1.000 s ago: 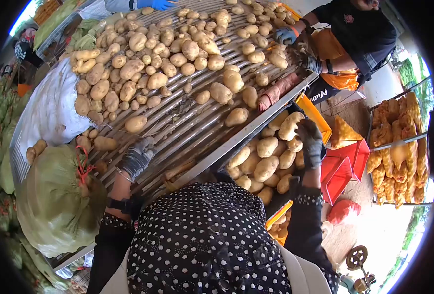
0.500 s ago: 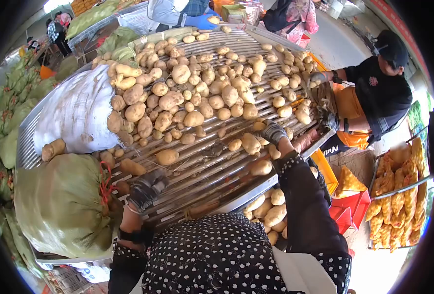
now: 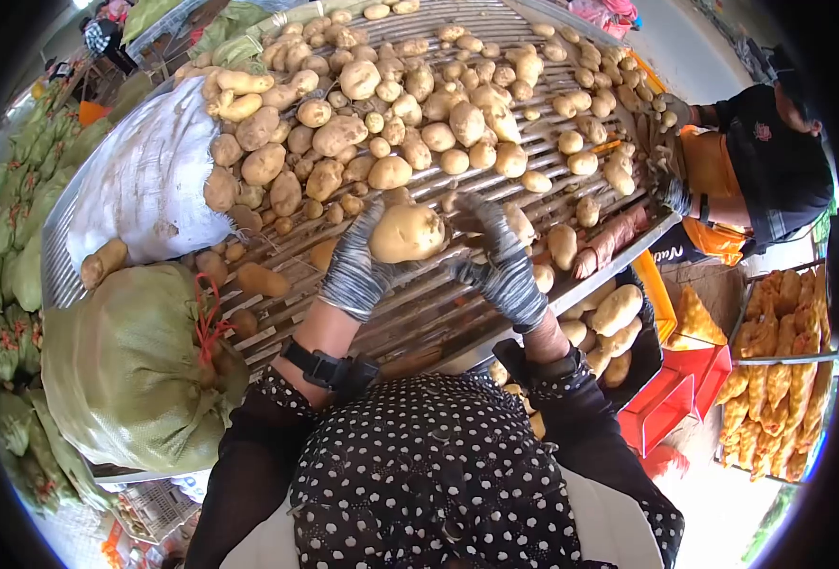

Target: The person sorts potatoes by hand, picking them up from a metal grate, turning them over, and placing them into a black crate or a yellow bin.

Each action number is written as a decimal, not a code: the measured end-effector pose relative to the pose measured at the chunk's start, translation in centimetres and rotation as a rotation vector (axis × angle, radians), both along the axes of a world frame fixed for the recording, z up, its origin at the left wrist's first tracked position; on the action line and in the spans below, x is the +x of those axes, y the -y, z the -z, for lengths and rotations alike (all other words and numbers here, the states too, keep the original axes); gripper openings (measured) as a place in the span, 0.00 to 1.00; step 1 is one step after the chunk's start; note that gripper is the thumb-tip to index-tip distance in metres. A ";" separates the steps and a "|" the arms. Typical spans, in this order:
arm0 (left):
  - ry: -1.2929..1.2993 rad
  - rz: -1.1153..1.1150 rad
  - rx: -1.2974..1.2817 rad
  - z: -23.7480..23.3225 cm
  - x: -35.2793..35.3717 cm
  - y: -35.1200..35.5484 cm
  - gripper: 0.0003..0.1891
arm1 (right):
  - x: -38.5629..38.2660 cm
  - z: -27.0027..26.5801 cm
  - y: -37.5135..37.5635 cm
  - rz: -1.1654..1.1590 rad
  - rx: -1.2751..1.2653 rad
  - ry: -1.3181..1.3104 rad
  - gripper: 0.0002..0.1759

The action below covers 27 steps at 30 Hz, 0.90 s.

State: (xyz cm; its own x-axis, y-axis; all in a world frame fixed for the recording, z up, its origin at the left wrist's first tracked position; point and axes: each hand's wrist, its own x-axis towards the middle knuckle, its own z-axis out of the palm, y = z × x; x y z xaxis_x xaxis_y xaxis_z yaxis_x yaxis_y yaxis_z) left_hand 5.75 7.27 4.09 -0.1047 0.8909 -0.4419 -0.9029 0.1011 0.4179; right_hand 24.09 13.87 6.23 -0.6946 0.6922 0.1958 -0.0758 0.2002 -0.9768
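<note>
A large potato [image 3: 408,234] is gripped by my left hand [image 3: 355,270], its gloved fingers along the left side and the thumb below. My right hand [image 3: 507,270], in a grey striped glove, is raised just right of that potato with fingers and thumb apart. Nothing shows between them. Close beside the right fingers lies another potato [image 3: 518,224], partly covered by the hand. Both hands are above the slatted metal table [image 3: 344,327], where many loose potatoes [image 3: 339,136] are heaped toward the far side.
At left, a white sack [image 3: 149,180] lies on the table behind a full green sack [image 3: 135,370] tied with red string. A black-lined container of potatoes [image 3: 619,311] and a red bin [image 3: 661,408] stand at right. A co-worker [image 3: 766,156] handles potatoes across the right edge.
My left hand has moved right and up from the near left slats and now grips a large potato. My right hand has drawn back left, nearer my body. The view has shifted slightly.
</note>
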 end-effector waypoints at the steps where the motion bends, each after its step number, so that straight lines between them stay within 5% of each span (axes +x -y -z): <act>1: 0.092 -0.035 0.051 1.0 -0.4 -0.2 0.27 | 0.1 -0.3 0.6 -0.023 0.093 0.102 0.44; 6: -0.074 -0.037 0.132 0.6 -0.2 1.1 0.31 | -1.8 0.3 2.1 0.074 0.030 0.012 0.38; 10: -0.272 -0.153 0.206 0.9 -0.2 1.6 0.16 | -1.9 -1.2 2.1 0.160 0.069 0.162 0.32; 12: -0.488 -0.159 0.166 1.2 -0.3 2.2 0.23 | -2.2 -1.1 2.1 0.265 0.221 0.110 0.20; 16: -0.406 -0.155 0.072 1.2 0.7 2.8 0.21 | -2.4 0.0 2.0 0.361 0.450 0.243 0.12; 23: -0.420 -0.127 0.001 0.9 1.0 3.4 0.15 | -3.8 2.6 1.1 0.456 0.176 0.263 0.12; 25: -0.502 -0.113 0.047 1.4 0.7 3.6 0.13 | -3.9 3.0 0.8 0.440 0.094 0.257 0.12; 27: -0.318 -0.158 -0.024 2.4 0.3 3.7 0.11 | -3.6 3.5 0.0 0.272 0.158 0.281 0.15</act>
